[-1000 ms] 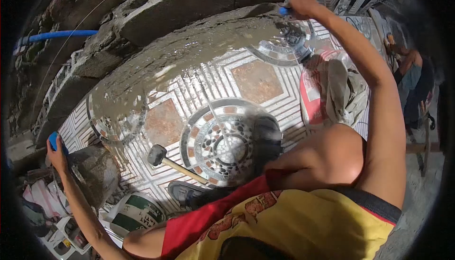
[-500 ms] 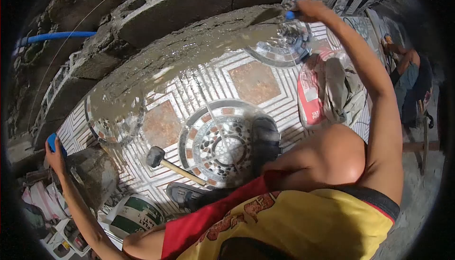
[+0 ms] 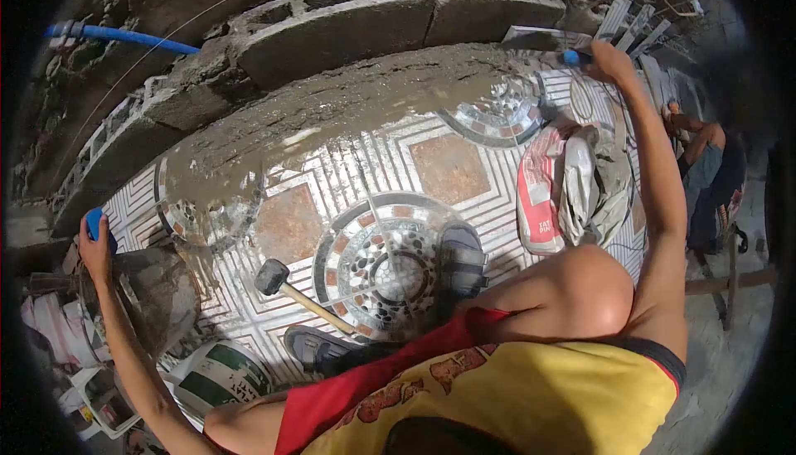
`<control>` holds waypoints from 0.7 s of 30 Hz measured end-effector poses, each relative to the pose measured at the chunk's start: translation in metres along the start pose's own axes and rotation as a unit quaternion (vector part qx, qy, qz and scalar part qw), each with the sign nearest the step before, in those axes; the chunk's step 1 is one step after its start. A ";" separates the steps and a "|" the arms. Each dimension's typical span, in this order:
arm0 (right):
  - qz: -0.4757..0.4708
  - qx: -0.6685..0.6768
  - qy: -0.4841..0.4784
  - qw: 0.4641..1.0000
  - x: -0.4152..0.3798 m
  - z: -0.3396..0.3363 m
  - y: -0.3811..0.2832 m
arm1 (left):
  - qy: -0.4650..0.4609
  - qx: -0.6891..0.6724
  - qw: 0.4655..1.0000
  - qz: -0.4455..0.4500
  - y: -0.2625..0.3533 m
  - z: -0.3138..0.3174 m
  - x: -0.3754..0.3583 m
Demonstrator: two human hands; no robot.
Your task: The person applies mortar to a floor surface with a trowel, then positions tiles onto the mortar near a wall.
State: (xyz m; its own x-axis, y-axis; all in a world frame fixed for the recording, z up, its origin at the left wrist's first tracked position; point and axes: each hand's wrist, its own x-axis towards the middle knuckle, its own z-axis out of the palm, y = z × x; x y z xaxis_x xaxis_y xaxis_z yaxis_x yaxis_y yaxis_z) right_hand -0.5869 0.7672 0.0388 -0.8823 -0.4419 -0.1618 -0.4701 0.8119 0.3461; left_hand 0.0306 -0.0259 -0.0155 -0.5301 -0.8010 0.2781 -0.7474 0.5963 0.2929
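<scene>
My left hand (image 3: pixel 94 254) is at the far left, its fingers closed round a small blue object (image 3: pixel 96 225) whose kind I cannot make out. My right hand (image 3: pixel 609 64) reaches to the upper right and grips a blue-handled trowel (image 3: pixel 572 57); its blade is hard to see now. Between my hands, wet grey mortar (image 3: pixel 348 94) lies along the foot of a hollow-block wall (image 3: pixel 340 45). The mortar partly covers the patterned floor (image 3: pixel 381 157). By my feet rests a mallet (image 3: pixel 272 276) with a black head and wooden handle.
A red-and-white sack (image 3: pixel 539 198) lies crumpled on the right. At lower left stand a green-and-white bucket (image 3: pixel 224 376) and a white container (image 3: pixel 99 401). A blue hose (image 3: pixel 133 36) crosses the upper left. Another person (image 3: pixel 705 144) sits at the far right.
My right hand has moved right with the trowel, away from the mortar. My left hand stays on the blue object at the left. The view has shifted slightly.
</scene>
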 end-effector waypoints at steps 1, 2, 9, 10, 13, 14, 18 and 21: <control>-0.006 0.047 -0.019 0.999 -0.016 -0.006 0.004 | -0.004 0.001 1.000 0.004 -0.002 0.001 0.000; -0.002 0.045 -0.021 0.999 -0.040 -0.007 -0.006 | -0.011 0.000 1.000 0.013 -0.001 0.002 0.003; 0.092 0.348 0.166 0.918 -0.109 0.151 -0.139 | 0.005 0.012 0.999 0.041 -0.005 0.008 0.006; 0.139 0.364 0.055 0.919 -0.115 0.151 -0.149 | 0.006 0.007 0.999 0.049 -0.004 0.008 0.003; 0.176 0.524 0.045 0.832 -0.156 0.173 -0.180 | -0.012 -0.127 0.992 -0.020 0.011 -0.005 -0.003; 0.202 0.564 -0.034 0.800 -0.159 0.217 -0.178 | -0.009 -0.128 0.992 -0.017 -0.012 0.000 0.004; 0.279 0.526 -0.096 0.798 -0.203 0.291 -0.177 | 0.147 -0.243 0.954 0.090 -0.082 0.004 0.020; 0.281 0.543 -0.078 0.787 -0.229 0.255 -0.187 | 0.253 -0.417 0.871 -0.061 -0.052 -0.009 0.000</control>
State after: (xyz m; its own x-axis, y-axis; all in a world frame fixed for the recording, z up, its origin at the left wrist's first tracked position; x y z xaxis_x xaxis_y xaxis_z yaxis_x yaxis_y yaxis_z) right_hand -0.3024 0.8133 -0.2246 -0.9094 0.0868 -0.4067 0.3296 0.7468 -0.5776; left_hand 0.0734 -0.0566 -0.0221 -0.0642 -0.8613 0.5040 -0.1231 0.5080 0.8525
